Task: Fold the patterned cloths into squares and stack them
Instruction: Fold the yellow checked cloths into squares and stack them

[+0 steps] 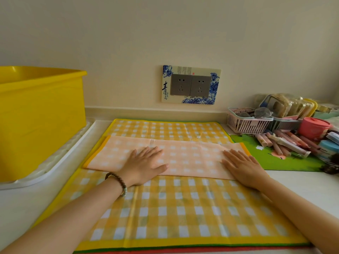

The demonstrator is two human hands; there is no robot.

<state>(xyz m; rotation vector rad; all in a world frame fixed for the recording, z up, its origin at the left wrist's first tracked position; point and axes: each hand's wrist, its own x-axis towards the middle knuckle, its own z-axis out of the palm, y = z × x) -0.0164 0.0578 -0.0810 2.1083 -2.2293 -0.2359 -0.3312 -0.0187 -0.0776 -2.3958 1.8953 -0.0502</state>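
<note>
A pale orange checked cloth (185,156), folded into a long strip with its paler underside up, lies across the middle of a large yellow checked cloth (174,208) spread flat on the counter. My left hand (145,165) presses flat on the strip's left half, fingers straight. At the strip's right end my right hand (242,165) lies flat too, fingers straight and pointing up-left. Green and red edges of further cloths (165,250) peek out under the yellow cloth's near edge.
A big yellow plastic tub (40,114) stands on a white tray (55,167) at the left. At the right are a pink basket (247,123), loose pink tubes (282,143), a pink jar (311,127) and a green mat (286,162). A wall socket (190,85) is behind.
</note>
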